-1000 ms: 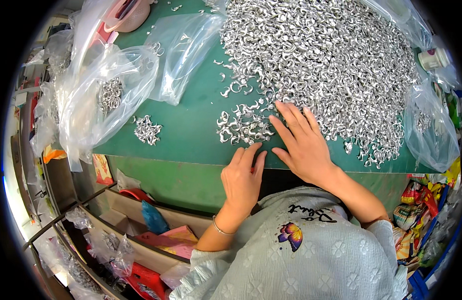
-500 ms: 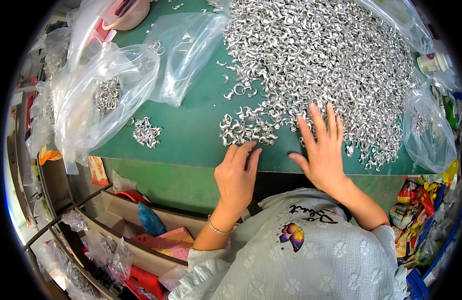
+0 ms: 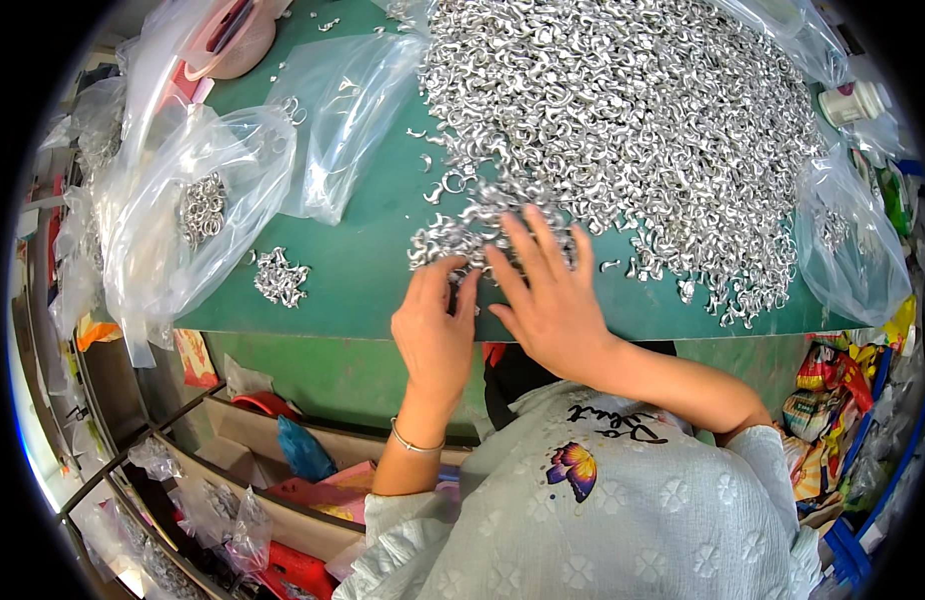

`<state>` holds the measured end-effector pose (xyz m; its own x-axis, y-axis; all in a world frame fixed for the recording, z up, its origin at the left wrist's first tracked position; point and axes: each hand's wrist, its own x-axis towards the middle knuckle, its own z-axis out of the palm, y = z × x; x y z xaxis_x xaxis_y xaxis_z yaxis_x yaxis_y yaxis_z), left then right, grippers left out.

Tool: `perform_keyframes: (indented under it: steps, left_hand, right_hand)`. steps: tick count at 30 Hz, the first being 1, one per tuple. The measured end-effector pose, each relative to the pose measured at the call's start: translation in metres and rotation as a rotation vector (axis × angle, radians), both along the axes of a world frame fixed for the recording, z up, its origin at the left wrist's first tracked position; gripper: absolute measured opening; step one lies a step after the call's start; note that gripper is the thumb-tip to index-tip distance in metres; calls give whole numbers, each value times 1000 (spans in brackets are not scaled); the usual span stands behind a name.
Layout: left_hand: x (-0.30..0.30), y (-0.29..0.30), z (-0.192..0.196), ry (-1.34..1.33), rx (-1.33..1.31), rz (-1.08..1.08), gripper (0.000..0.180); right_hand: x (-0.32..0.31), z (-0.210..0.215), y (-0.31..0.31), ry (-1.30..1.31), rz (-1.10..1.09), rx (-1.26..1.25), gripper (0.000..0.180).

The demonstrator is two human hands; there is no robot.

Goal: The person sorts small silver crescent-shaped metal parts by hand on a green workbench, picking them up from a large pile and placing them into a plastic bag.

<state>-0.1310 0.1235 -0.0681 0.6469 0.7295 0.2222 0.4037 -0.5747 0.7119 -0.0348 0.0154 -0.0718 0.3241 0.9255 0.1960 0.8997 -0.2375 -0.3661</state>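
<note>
Pressing my right hand [image 3: 555,300] flat, fingers spread, on the near edge of the silver ring pile [image 3: 623,130] covering the green table [image 3: 363,270], left hand [image 3: 435,325] beside it, fingertips curled into loose rings, grip hidden, clear bag [image 3: 198,215] left, pile's far edge cut off

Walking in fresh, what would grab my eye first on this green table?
First the huge heap of small silvery metal pieces covering the far right of the green table. Both hands lie flat at its near edge: the right hand spread over a small cluster, the left hand beside it. On the left, a clear plastic bag holds a few more pieces.
</note>
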Motion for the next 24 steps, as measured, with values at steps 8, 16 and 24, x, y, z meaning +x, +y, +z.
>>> perform_keyframes:
  steps: [8, 16, 24]
  left_hand:
    - [-1, 30, -1, -16, 109, 78, 12]
    - [-8, -4, 15, 126, -18, -174, 29]
    - [-1, 0, 9, 40, -5, 1, 24]
  right_hand:
    - [25, 12, 9, 109, 183, 171, 34]
    - [57, 15, -32, 82, 139, 66, 23]
    - [43, 18, -12, 67, 233, 48, 36]
